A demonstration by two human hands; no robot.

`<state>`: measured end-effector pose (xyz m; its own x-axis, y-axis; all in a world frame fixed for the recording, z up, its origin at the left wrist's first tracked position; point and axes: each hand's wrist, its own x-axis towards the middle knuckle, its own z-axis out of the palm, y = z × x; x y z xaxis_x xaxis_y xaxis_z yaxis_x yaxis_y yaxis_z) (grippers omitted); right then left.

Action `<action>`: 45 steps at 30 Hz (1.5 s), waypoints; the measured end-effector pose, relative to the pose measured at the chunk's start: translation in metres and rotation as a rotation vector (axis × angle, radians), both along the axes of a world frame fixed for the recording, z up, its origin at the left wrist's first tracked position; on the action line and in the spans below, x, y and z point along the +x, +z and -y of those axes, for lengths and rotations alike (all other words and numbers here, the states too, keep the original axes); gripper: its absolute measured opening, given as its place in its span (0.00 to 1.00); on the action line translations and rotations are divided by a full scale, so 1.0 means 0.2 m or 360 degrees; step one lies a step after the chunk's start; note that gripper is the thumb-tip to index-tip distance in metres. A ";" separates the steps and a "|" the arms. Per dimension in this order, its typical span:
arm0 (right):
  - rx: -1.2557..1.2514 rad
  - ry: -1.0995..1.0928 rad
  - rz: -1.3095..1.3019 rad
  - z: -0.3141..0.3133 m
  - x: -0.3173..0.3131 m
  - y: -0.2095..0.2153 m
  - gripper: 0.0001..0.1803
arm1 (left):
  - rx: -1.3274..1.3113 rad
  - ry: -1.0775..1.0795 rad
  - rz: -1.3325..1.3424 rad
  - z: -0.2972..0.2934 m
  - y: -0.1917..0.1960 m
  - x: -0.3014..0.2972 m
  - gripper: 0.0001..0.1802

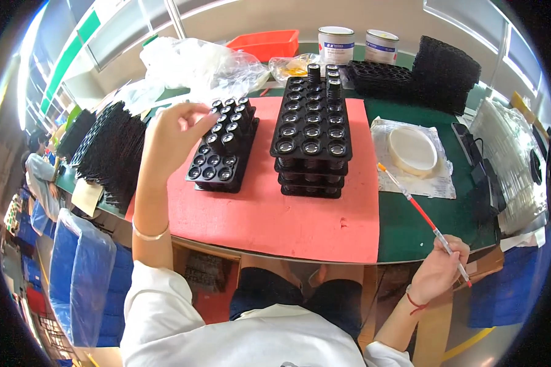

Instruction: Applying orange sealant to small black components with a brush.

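Black lens tray (222, 147) sits toward the left edge of the red mat (269, 214), tilted, its far rows holding small black lens barrels, the near rows empty wells. My left hand (176, 133) is raised over the tray's left rim, fingertips pinched on something small at the far row; too small to tell what. My right hand (442, 264) hangs off the near right edge of the tabletop, closed around a thin red-and-white brush (419, 211), tip pointing at the white dish (412, 150) on the green surface. A stack of filled trays (311, 137) stands mid-mat. Judging by this: part-handling step at the tray. Next move calls for a steady pinch and brush brought across.
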<state>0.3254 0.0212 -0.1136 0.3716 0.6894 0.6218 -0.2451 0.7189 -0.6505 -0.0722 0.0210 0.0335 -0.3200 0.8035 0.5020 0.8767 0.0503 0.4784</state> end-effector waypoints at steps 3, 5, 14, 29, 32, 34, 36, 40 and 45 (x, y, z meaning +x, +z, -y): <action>0.0016 -0.0079 0.0058 0.00 0.01 -0.01 0.12 | 0.0088 -0.0407 -0.0269 -0.19 0.07 0.16 0.20; 0.0021 -0.0083 0.0070 0.00 0.01 -0.02 0.13 | 0.0039 -0.0511 -0.0385 -0.36 0.11 0.23 0.25; 0.0063 0.0031 0.0004 -0.01 0.01 0.00 0.14 | -0.0304 -0.0685 -0.0182 -0.91 0.02 0.29 0.23; -0.0139 -0.0888 0.0709 -0.14 0.15 0.19 0.12 | 0.0573 -0.1788 -0.0786 0.06 -0.13 0.59 0.10; -0.0181 -0.0808 0.0784 -0.20 0.13 0.25 0.12 | 0.0344 -0.1849 -0.0701 0.05 -0.37 0.53 0.20; -0.0178 -0.0824 0.0867 -0.23 0.12 0.27 0.12 | 0.0296 -0.1835 -0.0620 0.05 -0.40 0.52 0.21; -0.0197 -0.0872 0.0972 -0.24 0.10 0.29 0.13 | 0.0251 -0.1830 -0.0527 0.04 -0.43 0.52 0.22; -0.0231 -0.0919 0.1009 -0.26 0.06 0.27 0.13 | 0.0151 -0.1847 -0.0343 0.03 -0.46 0.52 0.21; -0.0304 -0.0948 0.1105 -0.26 0.00 0.28 0.15 | 0.0062 -0.1838 -0.0119 0.02 -0.49 0.50 0.21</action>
